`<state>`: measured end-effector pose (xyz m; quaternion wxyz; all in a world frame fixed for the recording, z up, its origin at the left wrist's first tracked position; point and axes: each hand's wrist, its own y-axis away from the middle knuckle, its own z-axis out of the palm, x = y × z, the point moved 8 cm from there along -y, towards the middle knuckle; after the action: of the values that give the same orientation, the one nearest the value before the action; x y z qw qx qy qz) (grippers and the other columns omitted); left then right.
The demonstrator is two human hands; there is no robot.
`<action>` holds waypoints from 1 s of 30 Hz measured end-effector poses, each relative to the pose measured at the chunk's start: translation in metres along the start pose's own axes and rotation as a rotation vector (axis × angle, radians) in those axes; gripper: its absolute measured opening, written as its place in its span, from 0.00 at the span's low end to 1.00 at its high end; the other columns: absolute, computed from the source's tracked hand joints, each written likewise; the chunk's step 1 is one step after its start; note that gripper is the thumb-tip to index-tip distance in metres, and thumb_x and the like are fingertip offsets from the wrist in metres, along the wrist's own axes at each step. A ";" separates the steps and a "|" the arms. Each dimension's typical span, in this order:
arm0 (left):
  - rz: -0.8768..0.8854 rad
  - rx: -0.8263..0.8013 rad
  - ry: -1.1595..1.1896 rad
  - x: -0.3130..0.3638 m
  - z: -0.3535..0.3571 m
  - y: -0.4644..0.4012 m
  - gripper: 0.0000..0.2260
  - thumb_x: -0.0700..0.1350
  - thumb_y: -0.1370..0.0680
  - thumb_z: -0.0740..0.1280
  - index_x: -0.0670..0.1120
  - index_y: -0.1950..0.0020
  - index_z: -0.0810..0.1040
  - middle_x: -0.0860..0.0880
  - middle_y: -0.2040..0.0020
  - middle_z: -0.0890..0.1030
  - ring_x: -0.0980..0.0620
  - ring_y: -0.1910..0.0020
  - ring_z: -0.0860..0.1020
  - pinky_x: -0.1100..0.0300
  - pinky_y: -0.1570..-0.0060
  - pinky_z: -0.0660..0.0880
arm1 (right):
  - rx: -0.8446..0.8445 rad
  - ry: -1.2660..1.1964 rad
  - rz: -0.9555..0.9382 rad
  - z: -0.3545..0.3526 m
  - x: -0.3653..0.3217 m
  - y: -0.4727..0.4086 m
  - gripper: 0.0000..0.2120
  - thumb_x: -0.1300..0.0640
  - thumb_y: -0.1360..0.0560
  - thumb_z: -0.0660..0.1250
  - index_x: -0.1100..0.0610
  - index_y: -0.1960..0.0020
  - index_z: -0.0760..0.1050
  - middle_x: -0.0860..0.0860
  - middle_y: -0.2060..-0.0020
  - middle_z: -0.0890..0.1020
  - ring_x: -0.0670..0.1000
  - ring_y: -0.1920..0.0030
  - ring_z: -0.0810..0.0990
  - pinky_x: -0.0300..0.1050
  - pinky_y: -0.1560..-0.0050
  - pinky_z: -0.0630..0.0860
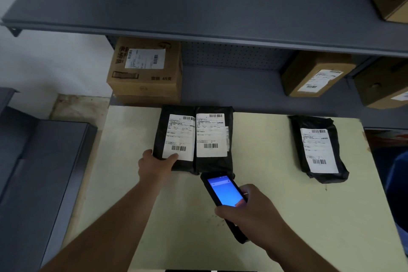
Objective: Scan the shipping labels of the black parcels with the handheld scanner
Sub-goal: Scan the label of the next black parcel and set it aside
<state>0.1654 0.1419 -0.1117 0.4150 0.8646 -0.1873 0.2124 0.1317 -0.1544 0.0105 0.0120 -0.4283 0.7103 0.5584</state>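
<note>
The right hand (pixel 249 210) has its grip closed around the handheld scanner (pixel 225 196), blue screen lit, nose aimed at the middle black parcel (pixel 213 163) just ahead of it. The left hand (pixel 154 163) pinches the near corner of the left black parcel (pixel 160 139), thumb on its shipping label (pixel 178 137), steadying it. These two parcels lie side by side, touching, on the tabletop (pixel 265 216). Judging by the aim, a scan of one of these labels is in hand; next the scanner must line up with a barcode. A third black parcel (pixel 320 150) waits well to the right of the scanner grip. Beyond the parcels, cardboard boxes (pixel 145 73) sit on the shelf (pixel 231 86); nothing blocks the labels.
</note>
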 end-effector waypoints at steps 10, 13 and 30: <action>-0.128 -0.019 -0.065 -0.002 0.032 -0.015 0.50 0.58 0.40 0.84 0.43 0.25 0.65 0.41 0.30 0.74 0.36 0.32 0.75 0.39 0.33 0.76 | 0.037 0.020 0.046 -0.011 0.003 -0.005 0.26 0.47 0.33 0.79 0.48 0.39 0.74 0.52 0.55 0.86 0.44 0.70 0.80 0.39 0.68 0.78; -0.144 -0.016 -0.100 -0.001 0.035 -0.017 0.47 0.58 0.39 0.85 0.41 0.29 0.67 0.40 0.32 0.76 0.35 0.34 0.76 0.40 0.34 0.77 | 0.048 0.022 0.063 -0.013 0.006 -0.006 0.26 0.46 0.33 0.79 0.48 0.39 0.74 0.52 0.54 0.86 0.44 0.70 0.80 0.37 0.70 0.77; -0.118 0.010 -0.083 0.003 0.028 -0.002 0.51 0.57 0.39 0.84 0.45 0.24 0.62 0.39 0.31 0.70 0.33 0.34 0.75 0.38 0.36 0.77 | 0.058 0.046 0.057 -0.025 0.007 0.005 0.26 0.45 0.34 0.78 0.49 0.41 0.72 0.50 0.59 0.84 0.43 0.74 0.78 0.40 0.69 0.75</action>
<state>0.1748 0.1200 -0.1272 0.4144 0.8843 -0.1518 0.1524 0.1360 -0.1792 0.0200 -0.0078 -0.4202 0.7381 0.5278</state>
